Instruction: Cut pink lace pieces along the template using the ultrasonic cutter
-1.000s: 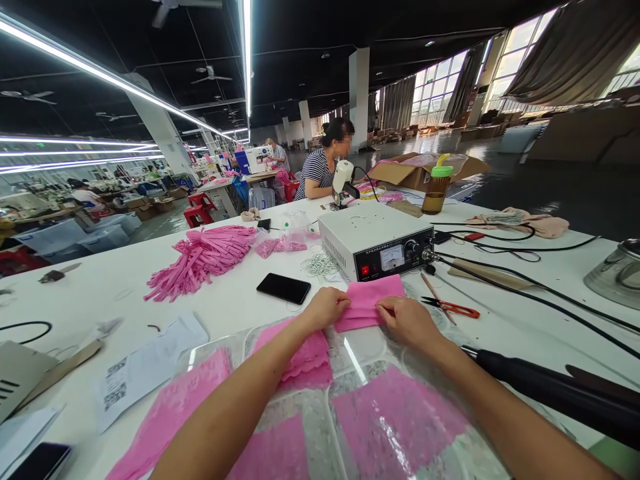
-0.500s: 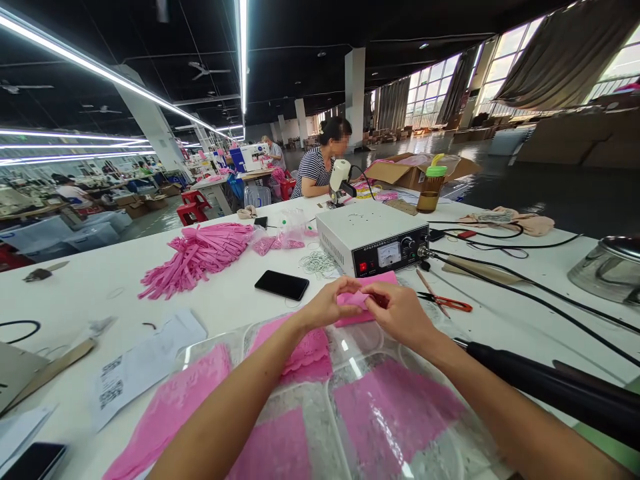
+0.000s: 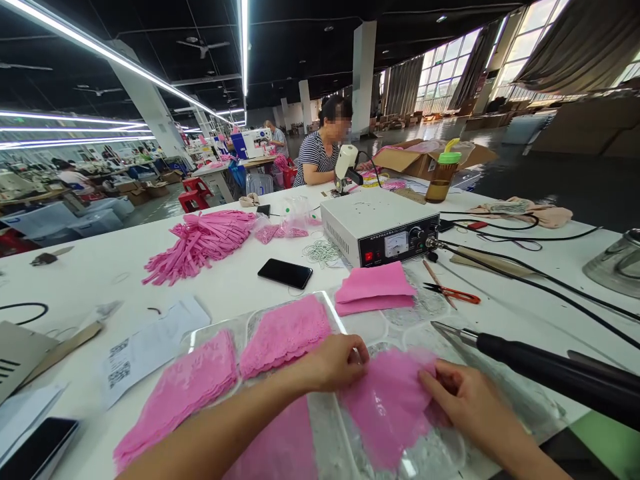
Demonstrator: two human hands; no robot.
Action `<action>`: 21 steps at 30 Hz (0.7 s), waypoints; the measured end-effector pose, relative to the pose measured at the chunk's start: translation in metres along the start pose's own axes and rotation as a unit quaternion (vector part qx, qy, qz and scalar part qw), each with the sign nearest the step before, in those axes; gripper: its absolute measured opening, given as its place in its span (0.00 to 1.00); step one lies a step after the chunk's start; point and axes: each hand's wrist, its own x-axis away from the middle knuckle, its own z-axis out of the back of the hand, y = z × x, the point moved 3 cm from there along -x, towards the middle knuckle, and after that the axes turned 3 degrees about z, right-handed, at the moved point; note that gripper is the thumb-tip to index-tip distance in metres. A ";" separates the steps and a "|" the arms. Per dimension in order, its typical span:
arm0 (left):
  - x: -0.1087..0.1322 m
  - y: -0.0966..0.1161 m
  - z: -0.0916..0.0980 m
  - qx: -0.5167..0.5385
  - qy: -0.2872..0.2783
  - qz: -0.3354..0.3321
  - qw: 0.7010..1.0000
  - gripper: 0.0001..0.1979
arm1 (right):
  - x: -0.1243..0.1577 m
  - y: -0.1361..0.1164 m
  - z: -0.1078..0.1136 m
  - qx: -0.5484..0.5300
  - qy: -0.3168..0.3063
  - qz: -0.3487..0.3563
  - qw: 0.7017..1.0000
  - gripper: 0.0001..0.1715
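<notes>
A thin pink fabric piece (image 3: pixel 387 407) lies over the front right section of a clear plastic template (image 3: pixel 327 417), between my hands. My left hand (image 3: pixel 340 363) has its fingers curled on the fabric's upper left edge. With thumb and fingers pinched, my right hand (image 3: pixel 463 397) grips its right edge. Behind them a folded pink fabric stack (image 3: pixel 375 287) sits near the template's back edge. Scalloped pink fabric stacks, one in the middle (image 3: pixel 287 333) and one at the left (image 3: pixel 185 393), lie on other sections. More pink fabric shows partly hidden under my left forearm.
A black-handled tool with a metal tip (image 3: pixel 525 363) points in from the right. Behind are a control box with a meter (image 3: pixel 383 223), orange-handled snips (image 3: pixel 455 293), a black phone (image 3: pixel 285 273) and a pile of pink strips (image 3: pixel 205 240). A co-worker (image 3: pixel 320 147) sits across the table.
Both hands have come from the folded stack at the back toward me and spread apart. The pink fabric piece is now laid out over the front right section.
</notes>
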 end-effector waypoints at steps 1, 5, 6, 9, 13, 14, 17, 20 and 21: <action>0.000 0.002 -0.002 -0.022 0.014 -0.001 1.000 0.10 | 0.002 0.005 0.001 0.019 0.011 -0.002 1.000 0.23; 0.004 0.011 -0.007 -0.112 0.054 -0.019 0.992 0.14 | 0.007 0.012 0.009 0.096 0.048 0.000 0.994 0.24; 0.006 0.012 -0.008 -0.136 0.060 -0.024 0.989 0.14 | 0.009 0.013 0.011 0.122 0.052 0.005 0.991 0.24; 0.008 0.014 -0.013 -0.201 0.071 -0.039 0.976 0.14 | 0.012 0.021 0.017 0.192 0.053 0.012 0.980 0.23; 0.007 0.014 -0.017 -0.260 0.068 -0.055 0.962 0.12 | 0.009 0.042 0.024 0.230 0.019 0.010 0.973 0.23; 0.007 0.014 -0.017 -0.270 0.069 -0.060 0.959 0.12 | 0.008 0.046 0.025 0.236 0.013 0.011 0.972 0.23; 0.009 0.019 -0.016 -0.292 0.069 -0.090 0.950 0.12 | 0.009 0.048 0.027 0.239 0.012 0.019 0.971 0.22; 0.016 0.023 -0.017 -0.304 0.049 -0.146 0.940 0.12 | 0.012 0.037 0.025 0.223 0.028 0.026 0.974 0.22; 0.020 0.024 -0.019 -0.307 0.041 -0.171 0.935 0.12 | 0.013 0.033 0.025 0.218 0.037 0.028 0.975 0.22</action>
